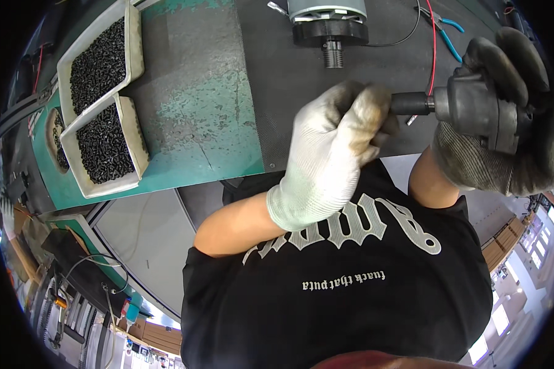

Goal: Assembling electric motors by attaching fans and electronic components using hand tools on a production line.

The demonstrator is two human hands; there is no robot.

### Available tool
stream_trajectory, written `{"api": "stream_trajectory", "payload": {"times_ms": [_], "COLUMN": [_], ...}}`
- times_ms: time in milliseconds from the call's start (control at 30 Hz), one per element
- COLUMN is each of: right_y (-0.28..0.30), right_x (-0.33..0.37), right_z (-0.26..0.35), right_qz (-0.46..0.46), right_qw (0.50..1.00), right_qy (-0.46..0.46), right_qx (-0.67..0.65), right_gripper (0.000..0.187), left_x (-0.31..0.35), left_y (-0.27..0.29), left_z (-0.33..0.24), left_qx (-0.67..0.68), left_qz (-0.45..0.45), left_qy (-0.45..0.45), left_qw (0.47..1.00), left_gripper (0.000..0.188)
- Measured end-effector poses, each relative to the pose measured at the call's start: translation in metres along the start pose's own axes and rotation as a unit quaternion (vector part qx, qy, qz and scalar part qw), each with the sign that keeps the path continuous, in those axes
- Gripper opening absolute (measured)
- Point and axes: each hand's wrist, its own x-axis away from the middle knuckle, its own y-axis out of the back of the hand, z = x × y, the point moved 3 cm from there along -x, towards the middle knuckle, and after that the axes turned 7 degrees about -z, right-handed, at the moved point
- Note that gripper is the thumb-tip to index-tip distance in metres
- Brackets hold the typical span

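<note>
My right hand (505, 117), in a dark grey glove, is wrapped round the body of a black power driver (474, 106). The tool lies level, its dark socket (409, 103) turned to the left. At the socket's tip, my left hand (338, 138) in a white glove with stained fingers is closed in a pinch. Whatever sits between those fingers is hidden. Beyond my hands, a motor (328, 27) with a silver housing and black end disc lies on the dark mat, its threaded shaft (333, 56) facing me.
Two pale trays at the left, a farther one (134, 43) and a nearer one (74, 161), hold many small black screws. Blue-handled pliers (452, 44) and a red wire (434, 55) lie at the far right. The worn green bench top (209, 135) ends close to my body.
</note>
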Motion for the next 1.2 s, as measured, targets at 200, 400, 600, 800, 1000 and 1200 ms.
{"api": "stream_trajectory", "payload": {"times_ms": [200, 400, 600, 800, 1000, 1200], "right_y": [0.030, 0.002, -0.008, -0.027, -0.034, -0.030], "right_x": [-0.022, -0.023, -0.030, -0.049, -0.063, -0.057], "right_z": [0.014, 0.012, 0.011, 0.000, -0.003, -0.009], "right_qz": [-0.043, -0.079, -0.113, -0.153, -0.209, -0.094], "right_qw": [0.998, 0.992, 0.985, 0.969, 0.960, 0.989], "right_qy": [0.025, 0.042, 0.059, 0.098, 0.089, 0.035], "right_qx": [0.049, 0.085, 0.118, 0.168, 0.163, 0.113], "right_gripper": [0.037, 0.038, 0.039, 0.040, 0.046, 0.045], "left_x": [-0.018, -0.016, -0.022, -0.046, -0.055, -0.050], "left_y": [0.002, -0.001, 0.009, 0.024, 0.022, 0.005], "left_z": [0.001, 0.001, 0.005, 0.003, 0.006, 0.004], "left_qx": [0.082, 0.058, 0.074, 0.129, -0.016, -0.247], "left_qz": [0.052, 0.016, 0.076, -0.020, 0.059, -0.063], "left_qy": [0.041, 0.026, 0.110, 0.128, 0.056, -0.037], "left_qw": [0.994, 0.998, 0.988, 0.983, 0.997, 0.966], "left_gripper": [0.030, 0.027, 0.025, 0.025, 0.020, 0.018]}}
